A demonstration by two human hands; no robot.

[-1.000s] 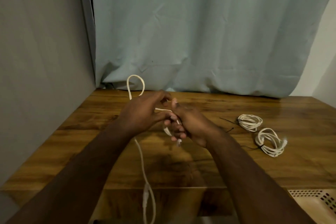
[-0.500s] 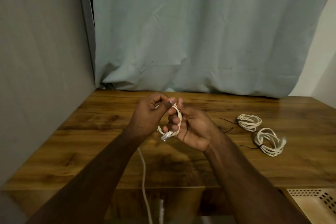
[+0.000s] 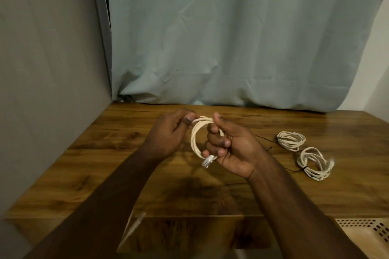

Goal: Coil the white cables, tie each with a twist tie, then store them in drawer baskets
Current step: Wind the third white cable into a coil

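From the head view, both hands are raised over the middle of the table [image 3: 101, 162], with the white cable [image 3: 194, 139] wound into a small upright coil between them. The right hand [image 3: 233, 149] has its fingers [image 3: 219, 143] curled through and around the right side of the coil, gripping the loops, and a clear plug [image 3: 207, 162] pokes out below them. The left hand [image 3: 168, 134] pinches the strand at the coil's top left, so the free run leaves the coil toward that hand; a blurred stretch of loose cable [image 3: 134, 225] shows past the near edge. The next wrap, I judge, depends on the left hand carrying that strand round the coil. Two tied coils [image 3: 291, 140] [image 3: 313, 164] lie toward the right edge, nearer the right hand. A perforated basket [image 3: 366, 237] sits beyond the near right corner.
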